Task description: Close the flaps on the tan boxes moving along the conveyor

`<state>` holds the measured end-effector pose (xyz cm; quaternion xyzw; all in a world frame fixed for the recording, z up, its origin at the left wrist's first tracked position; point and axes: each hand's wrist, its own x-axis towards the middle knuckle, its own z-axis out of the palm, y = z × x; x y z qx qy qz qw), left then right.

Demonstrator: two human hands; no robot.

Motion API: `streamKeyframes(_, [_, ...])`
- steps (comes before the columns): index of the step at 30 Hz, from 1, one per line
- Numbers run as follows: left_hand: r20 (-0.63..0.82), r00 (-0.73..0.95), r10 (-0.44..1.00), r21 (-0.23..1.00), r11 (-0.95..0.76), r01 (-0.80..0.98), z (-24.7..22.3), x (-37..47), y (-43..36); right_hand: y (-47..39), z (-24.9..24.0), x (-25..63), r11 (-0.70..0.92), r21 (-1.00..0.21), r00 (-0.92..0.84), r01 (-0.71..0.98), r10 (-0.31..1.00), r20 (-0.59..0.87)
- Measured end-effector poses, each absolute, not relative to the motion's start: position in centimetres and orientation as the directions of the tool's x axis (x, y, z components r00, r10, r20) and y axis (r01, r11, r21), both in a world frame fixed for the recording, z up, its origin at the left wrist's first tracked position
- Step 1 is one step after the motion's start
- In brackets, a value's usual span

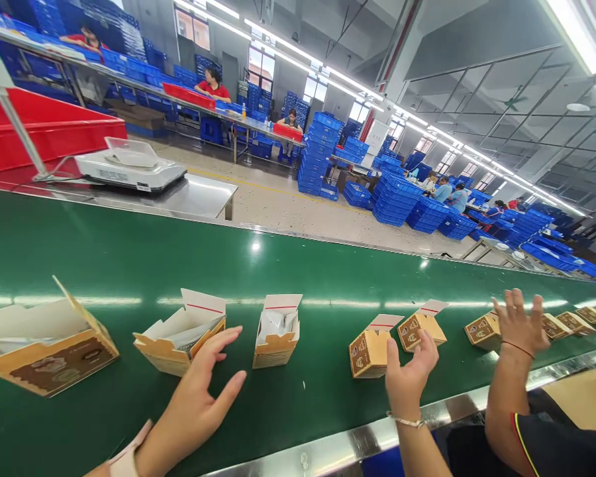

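Note:
My left hand (198, 404), with a pale band at the wrist, has its fingers spread beside an open brown box (179, 338) that holds white packets. Right of it stands another open box (277, 334) with a white packet inside. My right hand (411, 374), wearing a bracelet, is open with thumb and fingers apart, close to two brown boxes, one (370, 353) at its left and one (420, 328) behind its fingers. A larger-looking open box (49, 351) is at the far left. All rest on the green belt (298, 404).
A co-worker's hand (519, 324) reaches over a box (483, 331) at the right, with several boxes beyond. Across the belt are a white scale (132, 169) and a red bin (54, 132). A metal rail (347, 447) edges the near side.

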<state>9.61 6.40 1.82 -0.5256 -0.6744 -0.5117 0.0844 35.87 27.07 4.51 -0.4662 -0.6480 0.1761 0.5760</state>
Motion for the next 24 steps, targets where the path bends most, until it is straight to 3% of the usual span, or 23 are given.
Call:
streamKeyframes(1, [0.645, -0.416, 0.641, 0.590, -0.073, 0.804, 1.2, 9.8, 7.3, 26.0, 4.2, 35.1, 0.679, -0.627, -0.016, 0.381, 0.683, 0.730])
streamKeyframes(3, [0.634, -0.367, 0.681, 0.572, -0.093, 0.815, 0.0, 10.3, 9.1, 24.3, 3.3, 32.7, 0.855, -0.486, -0.351, 0.181, 0.518, 0.780])
streamKeyframes(6, [0.641, -0.295, 0.708, 0.544, -0.148, 0.826, -1.1, 10.9, 11.6, 24.0, 1.6, 28.4, 0.836, -0.549, -0.692, -0.009, 0.391, 0.607])
streamKeyframes(9, [0.657, -0.259, 0.708, 0.471, -0.117, 0.874, -1.4, 11.0, 13.2, 25.6, 0.7, 25.7, 0.824, -0.565, -0.797, -0.035, 0.319, 0.513])
streamKeyframes(12, [0.619, -0.245, 0.746, 0.413, -0.043, 0.910, -1.2, 11.2, 14.1, 27.0, 1.4, 25.5, 0.834, -0.543, -0.848, 0.098, 0.356, 0.392])
streamKeyframes(15, [0.567, -0.254, 0.783, 0.443, -0.031, 0.896, -0.3, 11.7, 14.9, 27.4, 3.1, 26.1, 0.808, -0.561, -0.876, 0.180, 0.391, 0.283])
streamKeyframes(21, [0.389, -0.395, 0.832, 0.698, 0.013, 0.716, 1.1, 12.9, 17.0, 27.0, 3.4, 24.9, 0.402, -0.898, -0.679, 0.179, 0.711, 0.183])
streamKeyframes(24, [0.491, -0.480, 0.727, 0.693, 0.008, 0.721, 0.3, 13.7, 17.9, 26.8, 2.3, 24.4, 0.258, -0.951, -0.523, 0.170, 0.842, 0.134])
